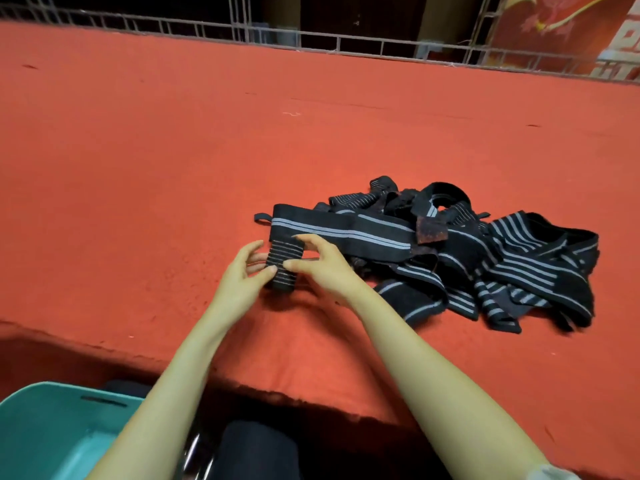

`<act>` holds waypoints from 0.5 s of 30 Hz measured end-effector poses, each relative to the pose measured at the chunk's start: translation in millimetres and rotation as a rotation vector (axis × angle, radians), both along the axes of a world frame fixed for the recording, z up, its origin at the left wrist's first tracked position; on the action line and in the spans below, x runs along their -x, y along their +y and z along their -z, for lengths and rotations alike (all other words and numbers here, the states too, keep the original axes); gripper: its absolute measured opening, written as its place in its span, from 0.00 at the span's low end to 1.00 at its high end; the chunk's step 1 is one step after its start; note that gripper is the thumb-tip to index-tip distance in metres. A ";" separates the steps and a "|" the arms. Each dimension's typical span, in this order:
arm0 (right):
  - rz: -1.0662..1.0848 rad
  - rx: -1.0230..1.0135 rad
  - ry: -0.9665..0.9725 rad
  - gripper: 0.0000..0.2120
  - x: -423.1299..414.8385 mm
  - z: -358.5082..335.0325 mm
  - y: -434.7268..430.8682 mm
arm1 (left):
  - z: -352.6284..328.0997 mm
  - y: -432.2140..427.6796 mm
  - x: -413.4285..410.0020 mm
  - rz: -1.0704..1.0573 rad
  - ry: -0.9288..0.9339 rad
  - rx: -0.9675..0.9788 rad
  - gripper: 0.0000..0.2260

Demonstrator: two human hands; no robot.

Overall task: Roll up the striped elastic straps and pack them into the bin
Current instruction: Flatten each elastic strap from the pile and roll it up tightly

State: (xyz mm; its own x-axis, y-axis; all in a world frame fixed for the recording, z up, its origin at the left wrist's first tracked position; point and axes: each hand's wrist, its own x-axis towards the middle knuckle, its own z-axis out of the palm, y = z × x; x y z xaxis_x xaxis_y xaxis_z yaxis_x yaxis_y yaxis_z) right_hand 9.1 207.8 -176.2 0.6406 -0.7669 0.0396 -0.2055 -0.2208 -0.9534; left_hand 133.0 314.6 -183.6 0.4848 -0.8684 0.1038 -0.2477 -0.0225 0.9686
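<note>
Closest to you, at the lower left and below the table edge, stands the teal bin (41, 403); only its corner and one slotted wall show, and what you can see of its inside holds no straps. Both your bare forearms reach forward from the bottom of the view over the red cloth (138, 168) that covers the table.

Your left hand (239, 277) is curled round the left side of a small black roll (284, 271) with thin pale stripes, thumb on the front and fingers behind. Your right hand (325, 268) pinches the roll's right side between thumb and forefinger, the other fingers loosely bent. The roll is held upright just above the cloth, near the front of the table.

Its top end meets a wide strap (349, 230) with two grey stripes that lies flat and runs off to the right; you cannot tell whether the two are one piece. That strap leads into the pile (512, 268) of tangled, unrolled striped straps lying right of your hands. A wire railing (311, 39) runs along the table's far edge.
</note>
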 end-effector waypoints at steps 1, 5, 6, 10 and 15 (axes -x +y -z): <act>0.011 -0.059 -0.005 0.23 -14.8 1.4 -3.6 | 1.0 -3.1 -10.6 -0.023 0.015 -0.020 0.22; -0.005 -0.245 -0.033 0.19 -58.9 11.5 -16.0 | 9.7 -15.7 -44.8 -0.053 -0.022 -0.160 0.20; -0.001 -0.246 -0.009 0.19 -66.9 16.6 -19.5 | 12.2 -17.2 -50.0 -0.049 -0.016 -0.186 0.20; 0.038 -0.076 0.139 0.15 -82.4 33.2 -27.5 | 20.8 -20.7 -59.0 -0.028 -0.042 -0.207 0.15; 0.032 0.176 0.266 0.19 -75.7 34.3 -31.7 | 42.6 -29.3 -74.1 -0.038 -0.112 -0.238 0.32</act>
